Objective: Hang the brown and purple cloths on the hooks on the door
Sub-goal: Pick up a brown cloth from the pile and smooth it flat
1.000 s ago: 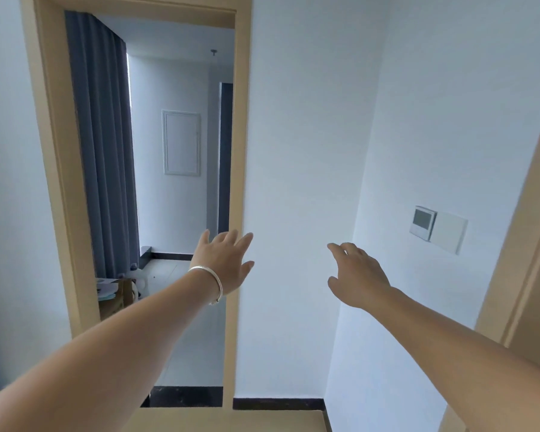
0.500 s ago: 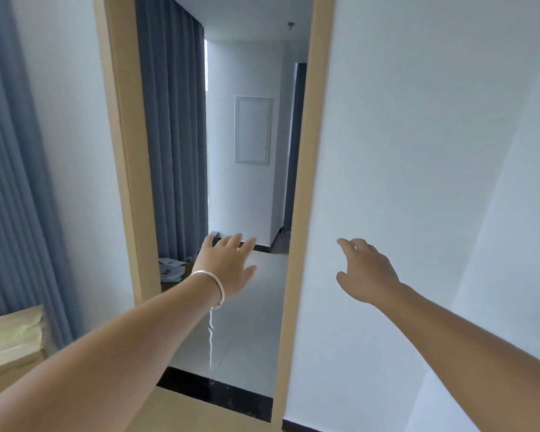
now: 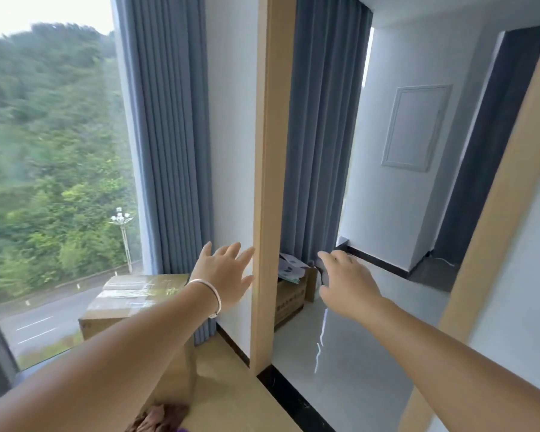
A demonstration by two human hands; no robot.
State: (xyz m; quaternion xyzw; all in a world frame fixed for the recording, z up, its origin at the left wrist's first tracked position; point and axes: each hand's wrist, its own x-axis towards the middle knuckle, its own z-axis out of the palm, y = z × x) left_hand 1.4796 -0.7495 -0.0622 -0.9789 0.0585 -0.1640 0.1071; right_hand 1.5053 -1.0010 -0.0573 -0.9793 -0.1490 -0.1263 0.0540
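Brown cloth (image 3: 156,419) low, perhaps crumpled, left hand (image 3: 223,277) spread empty, right hand (image 3: 345,280) loosely open, empty

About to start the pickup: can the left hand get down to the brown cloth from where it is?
Probably yes: the left hand is open and empty, and the brown cloth lies uncovered below that forearm.
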